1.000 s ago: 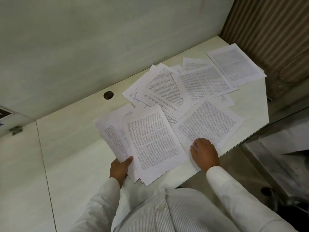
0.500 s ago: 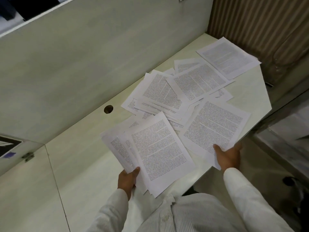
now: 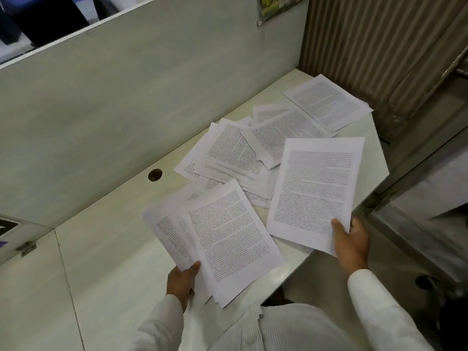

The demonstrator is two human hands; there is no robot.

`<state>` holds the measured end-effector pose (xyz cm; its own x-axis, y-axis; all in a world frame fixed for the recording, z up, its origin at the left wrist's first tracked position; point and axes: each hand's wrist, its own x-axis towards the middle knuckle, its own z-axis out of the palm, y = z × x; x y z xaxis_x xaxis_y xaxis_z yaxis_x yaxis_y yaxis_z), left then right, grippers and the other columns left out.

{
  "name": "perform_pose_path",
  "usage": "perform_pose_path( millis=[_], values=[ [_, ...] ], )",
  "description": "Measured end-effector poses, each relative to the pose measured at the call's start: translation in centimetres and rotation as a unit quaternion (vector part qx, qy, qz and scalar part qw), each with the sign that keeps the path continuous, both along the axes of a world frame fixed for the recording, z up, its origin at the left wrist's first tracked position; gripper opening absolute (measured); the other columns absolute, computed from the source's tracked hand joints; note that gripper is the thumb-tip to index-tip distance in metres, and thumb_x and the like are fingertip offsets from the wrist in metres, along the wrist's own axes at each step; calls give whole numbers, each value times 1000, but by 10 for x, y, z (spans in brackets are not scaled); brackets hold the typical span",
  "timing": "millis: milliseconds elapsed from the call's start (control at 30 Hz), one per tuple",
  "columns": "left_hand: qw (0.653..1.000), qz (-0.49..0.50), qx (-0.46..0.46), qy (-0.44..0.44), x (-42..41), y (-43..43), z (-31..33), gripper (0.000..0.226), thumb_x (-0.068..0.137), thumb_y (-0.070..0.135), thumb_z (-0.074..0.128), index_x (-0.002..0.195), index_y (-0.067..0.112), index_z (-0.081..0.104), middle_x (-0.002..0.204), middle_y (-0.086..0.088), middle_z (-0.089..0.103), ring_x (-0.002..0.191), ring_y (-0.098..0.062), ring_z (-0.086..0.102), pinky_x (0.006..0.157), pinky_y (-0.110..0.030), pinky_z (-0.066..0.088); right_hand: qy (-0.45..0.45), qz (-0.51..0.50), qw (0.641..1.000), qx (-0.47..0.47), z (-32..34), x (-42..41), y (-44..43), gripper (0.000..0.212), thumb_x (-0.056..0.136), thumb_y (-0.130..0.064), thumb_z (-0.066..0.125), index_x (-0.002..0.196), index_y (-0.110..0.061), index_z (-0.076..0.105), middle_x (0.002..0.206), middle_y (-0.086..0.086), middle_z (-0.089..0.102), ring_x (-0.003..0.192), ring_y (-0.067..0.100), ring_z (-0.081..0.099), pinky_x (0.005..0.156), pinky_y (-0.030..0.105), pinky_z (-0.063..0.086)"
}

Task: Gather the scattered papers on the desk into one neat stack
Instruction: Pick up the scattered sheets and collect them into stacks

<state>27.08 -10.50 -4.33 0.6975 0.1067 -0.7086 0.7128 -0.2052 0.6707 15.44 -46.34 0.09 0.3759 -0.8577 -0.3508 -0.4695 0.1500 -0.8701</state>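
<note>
Lifted off the desk (image 3: 106,262), your right hand (image 3: 350,243) now pinches one sheet (image 3: 314,188), left hand (image 3: 181,279) grips the fanned bundle (image 3: 217,239); loose corner grip risks slipping.

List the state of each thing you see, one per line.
left hand: grips the fanned bundle.
fanned bundle: held, edges uneven.
right hand: pinches the single sheet.
single sheet: held by its near corner.
loose papers: scattered, overlapping on the desk.
far sheet: flat at the desk's far corner.

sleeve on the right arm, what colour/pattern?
White sleeve with fine stripes, seen in the head view.
</note>
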Motion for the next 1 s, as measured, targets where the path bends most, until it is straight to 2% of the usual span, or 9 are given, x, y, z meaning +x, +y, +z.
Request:
perform_pose_path(
  millis=[233,333,500,600,667,733,833,933,1000],
  values=[
    [1000,-3,12,5,-7,-1,4,51,88,17,72,134,6,51,127,-14,62,108,-40,58,98,-54,50,-40,81,995,37,1,26,13,10,96,-14,62,106,-13,62,104,4,68,91,20,64,84,36,54],
    [1000,-3,19,14,-13,-2,11,51,88,18,72,134,7,52,125,-14,62,108,-39,59,96,-52,51,-29,118,992,41,-4,31,21,11,96,-16,61,107,-13,62,104,3,67,91,20,64,75,27,50],
    [999,2,2,40,-23,2,17,47,87,15,73,130,7,55,120,-14,65,102,-36,62,88,-45,53,55,275,959,33,-20,30,48,10,96,-14,59,105,-13,63,105,4,69,91,21,64,67,24,47],
    [998,-11,-8,58,-32,7,15,50,86,16,75,130,6,56,121,-12,67,101,-34,65,85,-42,54,123,360,925,-8,-35,23,70,14,98,-19,56,110,-14,59,111,4,67,97,24,63,78,31,51],
    [998,-9,-18,64,-39,10,14,58,80,23,80,130,5,57,118,-10,69,101,-33,66,84,-41,55,155,405,899,-66,-39,20,81,19,97,-21,57,115,-16,55,114,2,66,97,23,63,81,33,52],
    [997,4,-35,69,-45,10,14,64,77,41,79,128,9,58,115,-7,70,102,-30,67,85,-41,56,156,435,880,-106,-36,19,90,29,96,-21,59,123,-18,52,120,1,63,102,23,63,83,33,51],
    [995,13,-65,78,-50,1,27,54,88,60,59,125,20,53,118,-5,67,102,-25,66,81,-36,56,148,485,852,-127,-34,18,101,38,96,-22,60,131,-20,48,127,-1,60,107,21,61,86,32,50],
    [997,-41,-45,41,-54,-5,32,50,90,40,68,131,15,55,122,-8,66,96,-22,65,81,-33,54,150,542,817,-130,-33,15,113,44,95,-25,61,136,-19,46,129,0,59,110,19,59,87,28,47],
    [997,-74,-19,16,-56,-3,36,44,91,23,69,130,6,56,121,-10,65,92,-22,64,84,-33,51,155,541,818,-122,-32,13,121,45,95,-27,62,136,-20,46,129,2,57,112,20,58,91,31,49]
  ],
)
